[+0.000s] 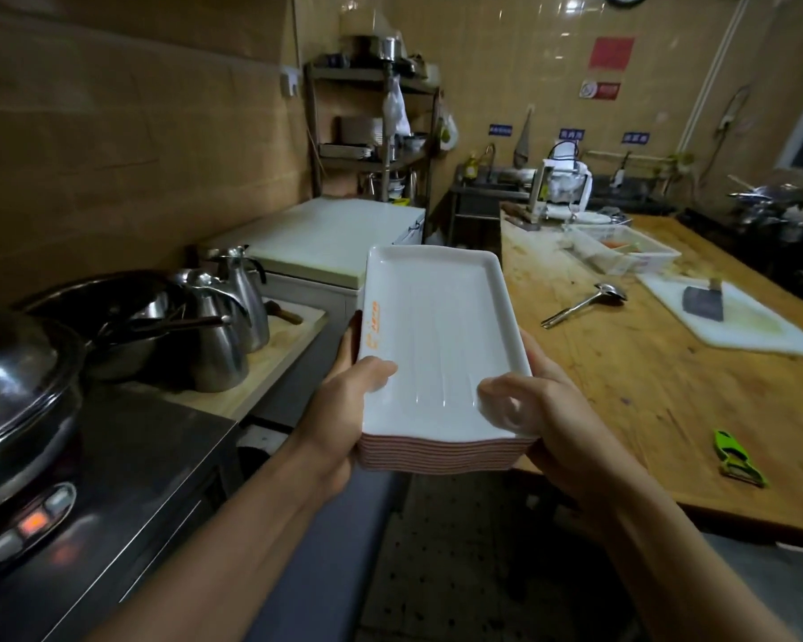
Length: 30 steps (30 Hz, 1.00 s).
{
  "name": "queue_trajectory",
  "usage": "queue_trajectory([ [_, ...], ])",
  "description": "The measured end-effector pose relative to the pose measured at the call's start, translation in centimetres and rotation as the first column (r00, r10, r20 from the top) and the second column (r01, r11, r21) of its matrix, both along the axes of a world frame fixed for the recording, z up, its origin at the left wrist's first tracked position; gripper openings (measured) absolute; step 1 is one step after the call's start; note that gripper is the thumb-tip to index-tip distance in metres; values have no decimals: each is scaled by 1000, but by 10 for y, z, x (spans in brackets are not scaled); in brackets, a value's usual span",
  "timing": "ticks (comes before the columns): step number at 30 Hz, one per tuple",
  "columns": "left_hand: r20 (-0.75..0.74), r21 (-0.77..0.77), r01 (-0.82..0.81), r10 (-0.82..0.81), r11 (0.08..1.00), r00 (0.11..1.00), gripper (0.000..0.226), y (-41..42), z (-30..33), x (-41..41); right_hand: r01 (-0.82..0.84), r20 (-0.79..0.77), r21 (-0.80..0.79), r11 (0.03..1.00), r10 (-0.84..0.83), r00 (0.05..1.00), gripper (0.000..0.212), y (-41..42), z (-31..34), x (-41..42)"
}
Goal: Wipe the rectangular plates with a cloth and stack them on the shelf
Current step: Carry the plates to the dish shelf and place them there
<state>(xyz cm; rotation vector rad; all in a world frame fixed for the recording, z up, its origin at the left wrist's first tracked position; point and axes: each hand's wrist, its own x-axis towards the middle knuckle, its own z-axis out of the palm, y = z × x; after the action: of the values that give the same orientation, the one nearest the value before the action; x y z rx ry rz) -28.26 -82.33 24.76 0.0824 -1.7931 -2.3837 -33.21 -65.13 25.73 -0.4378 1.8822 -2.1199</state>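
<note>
Stack of rectangular plates point(436, 345) mid-frame, left hand point(344, 410) and right hand point(548, 419) gripping its near corners; wooden tabletop point(645, 386) right with ladle point(585, 304), cleaver point(704, 302), green peeler point(737, 458); kettles point(233, 312) left; shelf point(372, 118) top centre.

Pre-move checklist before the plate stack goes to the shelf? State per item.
1. Left hand grip on stack of plates: thumb over the near rim, fingers along the side. Ok.
2. Right hand grip: thumb on the top plate's near corner, palm under the stack's edge. Ok.
3. Stack alignment: edges look flush, top plate roughly level. Ok.
4. Cloth for wiping: none visible in either hand or nearby. Not ok.
5. Top plate clean: surface looks white and glossy; fine residue cannot be judged. Cannot tell.
6. Room on the metal shelf: tiers already hold pots and trays; free space unclear. Cannot tell.
</note>
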Motion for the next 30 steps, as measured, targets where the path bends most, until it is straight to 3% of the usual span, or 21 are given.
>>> queue_trajectory([
  [17,-51,18,13,-12,1000,999,46,-77,22,-332,51,-21,68,996,-49,999,57,-79,27,-325],
  [30,-71,17,183,-181,983,981,46,-167,44,-602,269,6,32,963,-269,963,50,-164,54,-557],
])
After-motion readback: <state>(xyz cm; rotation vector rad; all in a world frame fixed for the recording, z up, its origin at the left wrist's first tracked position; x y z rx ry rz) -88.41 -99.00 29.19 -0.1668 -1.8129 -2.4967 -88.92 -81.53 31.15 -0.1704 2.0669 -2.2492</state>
